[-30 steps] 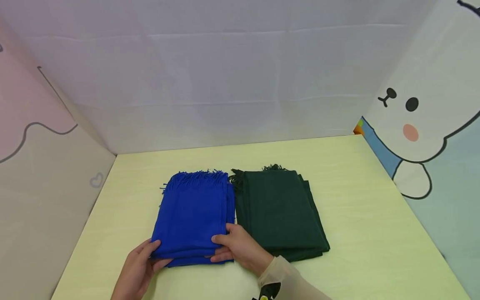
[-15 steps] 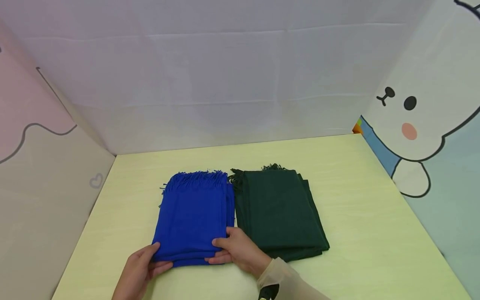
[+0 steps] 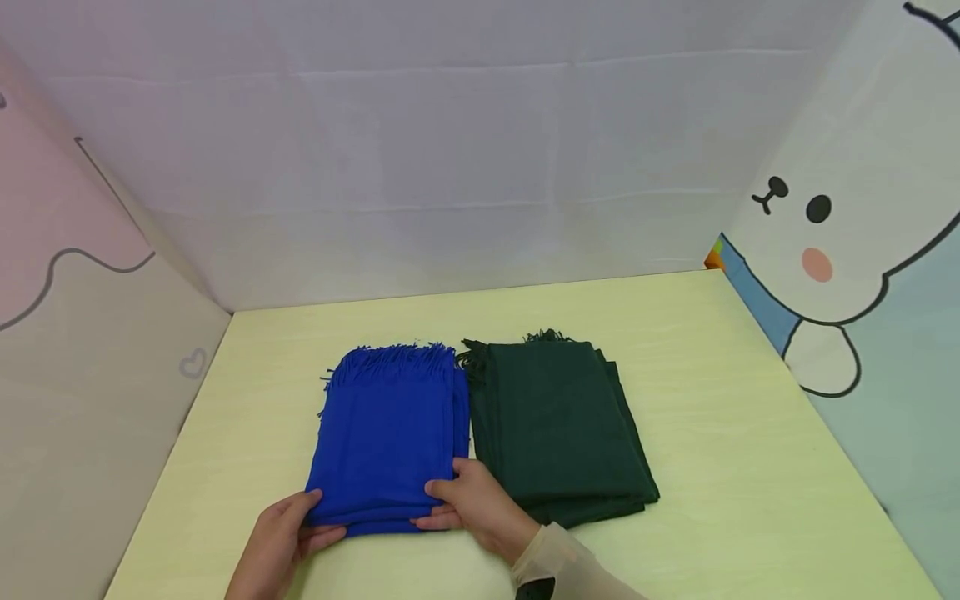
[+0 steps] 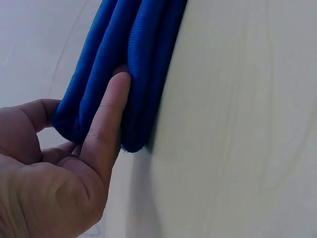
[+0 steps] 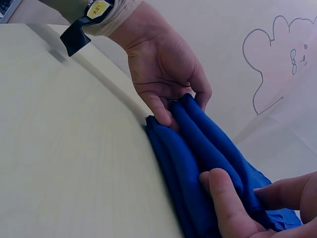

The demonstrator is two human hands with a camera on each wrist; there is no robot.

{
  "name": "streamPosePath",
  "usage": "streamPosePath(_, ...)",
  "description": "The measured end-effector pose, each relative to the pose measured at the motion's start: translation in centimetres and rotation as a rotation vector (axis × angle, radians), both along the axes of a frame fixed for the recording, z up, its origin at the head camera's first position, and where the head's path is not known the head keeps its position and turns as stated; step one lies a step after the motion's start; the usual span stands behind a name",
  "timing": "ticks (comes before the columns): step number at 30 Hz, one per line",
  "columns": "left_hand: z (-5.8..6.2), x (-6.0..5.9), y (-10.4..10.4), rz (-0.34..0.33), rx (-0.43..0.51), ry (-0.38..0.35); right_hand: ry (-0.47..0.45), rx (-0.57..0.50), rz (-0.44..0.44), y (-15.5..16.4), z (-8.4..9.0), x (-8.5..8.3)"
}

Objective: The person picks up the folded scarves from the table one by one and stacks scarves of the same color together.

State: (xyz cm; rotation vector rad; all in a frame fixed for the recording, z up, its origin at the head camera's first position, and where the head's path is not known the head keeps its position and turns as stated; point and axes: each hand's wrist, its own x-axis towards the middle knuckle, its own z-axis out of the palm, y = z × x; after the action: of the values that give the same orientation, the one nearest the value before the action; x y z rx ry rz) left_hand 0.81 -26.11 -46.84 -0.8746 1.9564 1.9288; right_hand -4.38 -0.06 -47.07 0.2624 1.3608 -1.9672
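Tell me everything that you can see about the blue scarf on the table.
The blue scarf is a vivid blue soft fabric, folded into a flat stack of several layers, with a fringe on its far edge. It lies on the pale yellow table, close beside the dark green scarf. The left hand pinches its near left corner and the right hand pinches its near right corner.

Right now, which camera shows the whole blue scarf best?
The head view: the blue scarf lies there whole, fringe to folded edge, beside the green scarf. The left wrist view shows only stacked folds at one corner; the right wrist view shows only the near folded edge between both hands.
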Motion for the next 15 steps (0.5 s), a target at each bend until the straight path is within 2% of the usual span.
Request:
streamPosePath(9, -0.02, 0.39, -0.06, 0.014, 0.017, 0.031, 0.007, -0.002, -0.002, 0.13, 0.34, 0.29)
streamPosePath(15, -0.02, 0.18, -0.36, -0.021, -0.027, 0.003, 0.016, -0.007, 0.0, 0.03, 0.24, 0.54)
